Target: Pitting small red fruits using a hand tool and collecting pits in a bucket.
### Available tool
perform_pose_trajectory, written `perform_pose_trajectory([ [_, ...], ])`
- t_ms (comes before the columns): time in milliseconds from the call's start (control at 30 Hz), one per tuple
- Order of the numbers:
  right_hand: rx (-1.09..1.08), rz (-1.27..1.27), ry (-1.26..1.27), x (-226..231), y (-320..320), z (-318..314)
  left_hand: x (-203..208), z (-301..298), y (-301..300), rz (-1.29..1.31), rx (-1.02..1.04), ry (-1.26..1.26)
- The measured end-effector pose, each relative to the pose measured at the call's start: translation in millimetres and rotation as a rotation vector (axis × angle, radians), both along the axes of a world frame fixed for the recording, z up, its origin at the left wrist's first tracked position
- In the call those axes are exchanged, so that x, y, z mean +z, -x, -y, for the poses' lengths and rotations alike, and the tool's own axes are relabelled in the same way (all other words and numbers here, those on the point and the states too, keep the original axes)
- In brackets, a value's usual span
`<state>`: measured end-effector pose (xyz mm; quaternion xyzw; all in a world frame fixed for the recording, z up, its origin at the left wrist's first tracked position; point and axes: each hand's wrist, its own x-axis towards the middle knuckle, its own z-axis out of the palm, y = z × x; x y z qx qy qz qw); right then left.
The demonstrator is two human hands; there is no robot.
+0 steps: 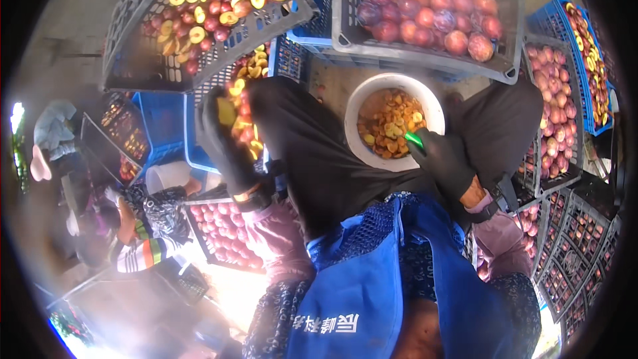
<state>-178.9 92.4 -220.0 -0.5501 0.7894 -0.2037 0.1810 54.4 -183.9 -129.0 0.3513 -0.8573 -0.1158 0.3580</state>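
Note:
My left hand [222, 136], in a black glove, is over a blue crate of cut plums beside my left knee. A yellow plum half [226, 112] shows among its curled fingers, though blur hides the exact hold. My right hand [441, 158], also black-gloved, is closed around a small tool with a bright green handle [414, 139]; I cannot make out its working end. That hand is at the right rim of a white bucket [355, 103] between my knees. Inside the bucket lie many small orange-brown plum pieces or pits [392, 123].
A black crate of halved plums [113, 60] stands at the front left, and a grey crate of whole plums [515, 40] at the front right. More plum crates [541, 46] line my right side. Another person [143, 239] works at the left near a white bucket [166, 176].

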Motion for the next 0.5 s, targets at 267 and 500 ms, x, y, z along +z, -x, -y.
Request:
perform_pose_trajectory([
  [267, 0.025, 0.116, -0.058, 5.0, -12.9, 14.0, -63.6, 122.0, 12.6, -0.219, 0.148, -0.378],
  [500, -0.05, 0.206, -0.152, 20.0, -10.9, 30.2, -116.0, 240.7, 104.2, 0.168, 0.014, 0.077],
])
